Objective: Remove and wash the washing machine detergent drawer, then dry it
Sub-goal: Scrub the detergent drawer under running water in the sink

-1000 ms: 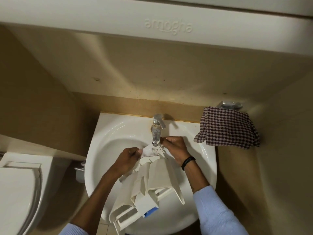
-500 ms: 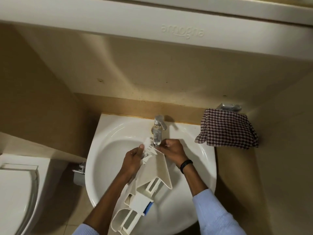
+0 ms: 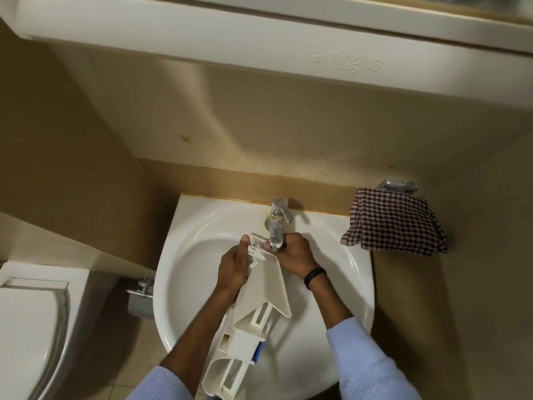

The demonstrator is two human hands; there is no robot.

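Observation:
The white plastic detergent drawer [image 3: 259, 295] lies lengthwise over the white sink basin [image 3: 190, 284], its far end under the chrome tap [image 3: 277, 226] and its compartments with a blue tab at the near end. My left hand [image 3: 233, 267] grips the drawer's left side near the far end. My right hand [image 3: 294, 255] holds the far end from the right, just below the tap's spout. A checked cloth [image 3: 395, 223] hangs on a metal holder to the right of the sink. I cannot tell whether water is running.
A white toilet [image 3: 31, 330] stands at the lower left. A toilet-roll holder [image 3: 141, 295] is fixed on the wall left of the sink. A white cabinet or shelf [image 3: 259, 44] overhangs the wall above. Tan walls close in on both sides.
The drawer has turned and slid further under the tap, with its near end swung toward me. Both hands shifted up to its far end. The view has tilted slightly.

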